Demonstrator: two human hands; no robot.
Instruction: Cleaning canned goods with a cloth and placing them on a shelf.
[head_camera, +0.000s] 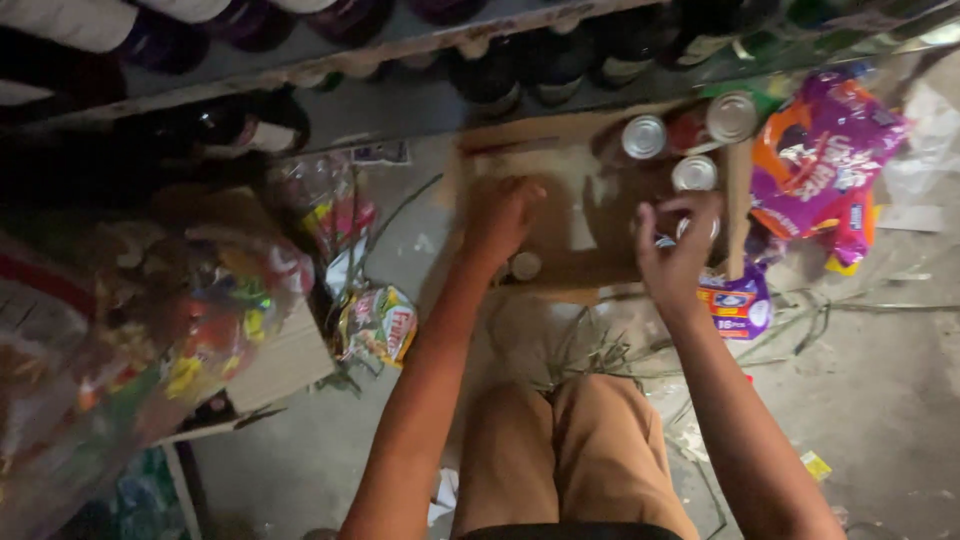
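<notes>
Right hand (675, 245) has its grip closed on a silver-topped can (690, 228) in the cardboard box (560, 215); left hand (503, 215) rests curled inside, its grip unclear.

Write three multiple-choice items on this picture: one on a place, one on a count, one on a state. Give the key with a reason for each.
1. Where do the cans stand?
A. In the cardboard box
B. On the shelf
C. On the person's lap

2. How many silver can tops show beyond the right hand?
A. One
B. Three
C. Six

3. What is the left hand doing?
A. Hanging in the air
B. Resting on the box's cardboard
C. Holding a purple packet

Key: 1 A, the tops sit within the box walls. 2 B, three round lids lie near the box's right end. 3 B, the hand lies on the brown cardboard, away from the purple packets.
</notes>
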